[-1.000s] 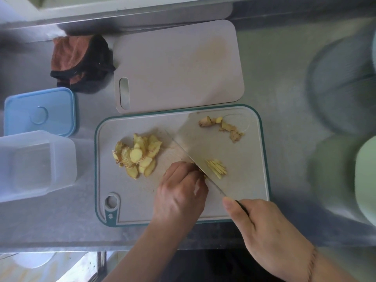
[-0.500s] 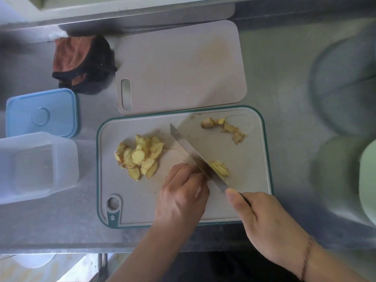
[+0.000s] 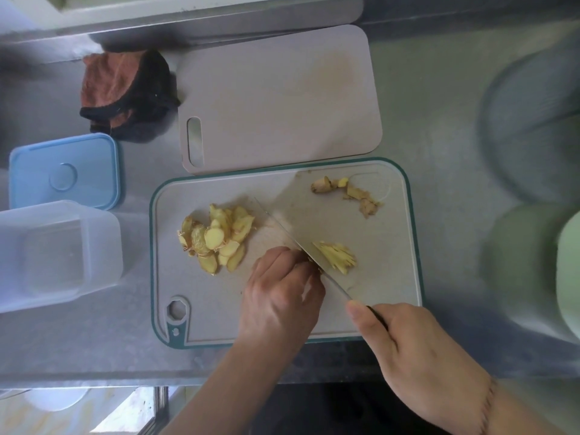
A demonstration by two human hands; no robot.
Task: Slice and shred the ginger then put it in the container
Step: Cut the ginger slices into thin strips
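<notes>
A pile of ginger slices (image 3: 218, 238) lies on the left half of the green-rimmed cutting board (image 3: 392, 277). My left hand (image 3: 281, 293) presses ginger slices down, mostly hidden under its fingertips. My right hand (image 3: 417, 356) grips the handle of a knife (image 3: 301, 227), whose wide blade stands against my left fingers. Fine ginger shreds (image 3: 337, 257) lie just right of the blade. Ginger trimmings (image 3: 345, 193) sit at the board's far right corner. The clear plastic container (image 3: 53, 252) stands open and empty to the left of the board.
A blue lid (image 3: 64, 171) lies behind the container. A second, plain cutting board (image 3: 279, 98) lies behind the first, with a brown and black cloth (image 3: 125, 95) to its left. Blurred bowls, grey (image 3: 533, 120) and pale green (image 3: 539, 268), stand at the right. The steel counter's front edge runs below the board.
The knife came down and rose again beside my left fingers, and the heap of shreds right of the blade has grown. My left hand stayed in place.
</notes>
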